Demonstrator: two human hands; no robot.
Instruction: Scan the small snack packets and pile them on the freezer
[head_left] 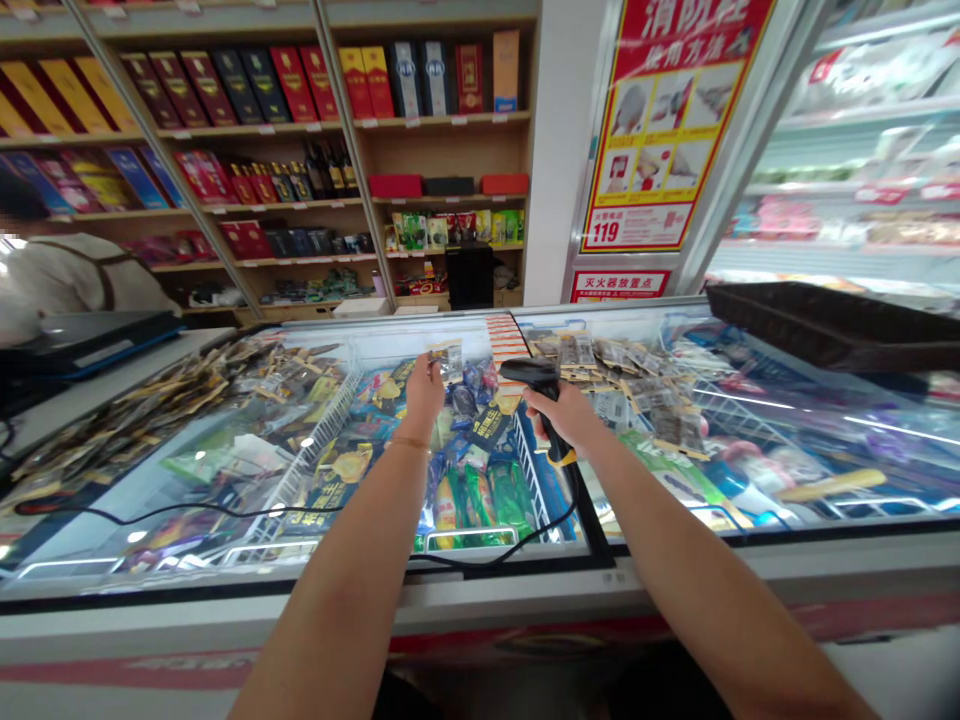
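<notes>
My right hand (pixel 566 415) is wrapped round the grip of a black handheld barcode scanner (pixel 534 374), its head pointing left. A black cable (pixel 517 548) runs from its handle across the glass. My left hand (pixel 426 385) is closed in a pinch on a small packet (pixel 451 360), which is partly hidden by the fingers. Both hands are above the sliding glass lid of a chest freezer (pixel 442 575). Between them, an orange-and-white striped label strip (pixel 504 345) lies near the scanner head. Bagged frozen goods (pixel 480 495) show through the glass.
Many small flat packets are piled on the glass at left (pixel 217 400) and right (pixel 600 360). A black tray (pixel 832 325) rests at the right rear. Shelves with boxed bottles (pixel 259 85) stand behind. A person in a light shirt (pixel 90 275) is at far left.
</notes>
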